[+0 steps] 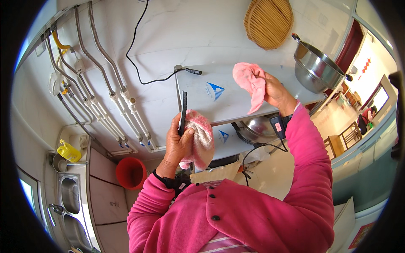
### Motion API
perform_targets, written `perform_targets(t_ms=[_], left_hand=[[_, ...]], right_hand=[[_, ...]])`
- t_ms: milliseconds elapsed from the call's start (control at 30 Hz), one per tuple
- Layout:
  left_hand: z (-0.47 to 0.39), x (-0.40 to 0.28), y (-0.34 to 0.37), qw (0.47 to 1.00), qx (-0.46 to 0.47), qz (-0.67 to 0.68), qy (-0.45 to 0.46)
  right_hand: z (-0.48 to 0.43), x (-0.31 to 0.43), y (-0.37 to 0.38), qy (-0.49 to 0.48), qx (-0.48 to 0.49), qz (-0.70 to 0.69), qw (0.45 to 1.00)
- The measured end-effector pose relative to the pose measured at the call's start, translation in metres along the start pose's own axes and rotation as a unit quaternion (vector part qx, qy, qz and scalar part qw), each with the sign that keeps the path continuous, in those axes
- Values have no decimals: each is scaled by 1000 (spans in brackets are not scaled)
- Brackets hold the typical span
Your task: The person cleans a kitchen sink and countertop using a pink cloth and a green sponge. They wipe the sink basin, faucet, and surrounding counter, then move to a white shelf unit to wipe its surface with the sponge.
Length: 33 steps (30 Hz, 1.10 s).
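Note:
My left hand (179,142) grips a pink-and-white fluffy cloth (201,139) together with a thin dark strip-like object (183,110) that stands upright between thumb and fingers; its exact kind is unclear. Raised at the right, my right hand (276,91) is closed on a bunched pink cloth (250,82), one end of which hangs down. Both hands are in front of a metal shelf unit (234,104) with blue marks on its surface. The end of a black power cable (193,71) rests at the top shelf's left back corner.
A steel pot (316,66) stands on the top shelf's right end, near a round woven mat (269,23) against the wall. On the lower shelf is a pan (258,129). A red bucket (130,173), pipes (120,110) and a double sink (70,194) are left. Another person (367,118) is far right.

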<state>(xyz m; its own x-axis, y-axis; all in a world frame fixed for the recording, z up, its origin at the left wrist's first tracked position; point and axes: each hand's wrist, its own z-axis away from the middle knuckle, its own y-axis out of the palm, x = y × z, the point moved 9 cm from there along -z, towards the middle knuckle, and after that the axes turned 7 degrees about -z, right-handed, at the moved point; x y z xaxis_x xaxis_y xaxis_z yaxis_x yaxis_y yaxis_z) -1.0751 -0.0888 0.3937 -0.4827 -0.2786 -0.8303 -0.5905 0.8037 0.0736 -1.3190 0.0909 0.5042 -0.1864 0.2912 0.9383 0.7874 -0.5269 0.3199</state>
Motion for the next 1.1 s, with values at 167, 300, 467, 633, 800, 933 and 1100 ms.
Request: perform_targets(t_ms=[167, 300, 467, 633, 800, 933, 1100], left_hand=[[3, 1, -3, 998, 24, -4, -49], [4, 2, -3, 997, 17, 36, -69], [12, 8, -3, 990, -8, 102, -102], [18, 7, -20, 993, -40, 54, -94], [30, 4, -40, 994, -71, 25, -83], [38, -3, -60, 992, -91, -10, -91], [65, -3, -97, 976, -153, -19, -154]], right_hand=[[45, 63, -43, -143, -139, 110, 974], [90, 91, -78, -204, -200, 117, 951], [125, 68, -96, -216, -199, 71, 953], [139, 39, -103, -216, -222, 12, 951], [141, 40, -110, -200, -250, 65, 945], [144, 51, -116, -224, -264, 70, 936], [145, 35, -108, -220, -233, -18, 947]])
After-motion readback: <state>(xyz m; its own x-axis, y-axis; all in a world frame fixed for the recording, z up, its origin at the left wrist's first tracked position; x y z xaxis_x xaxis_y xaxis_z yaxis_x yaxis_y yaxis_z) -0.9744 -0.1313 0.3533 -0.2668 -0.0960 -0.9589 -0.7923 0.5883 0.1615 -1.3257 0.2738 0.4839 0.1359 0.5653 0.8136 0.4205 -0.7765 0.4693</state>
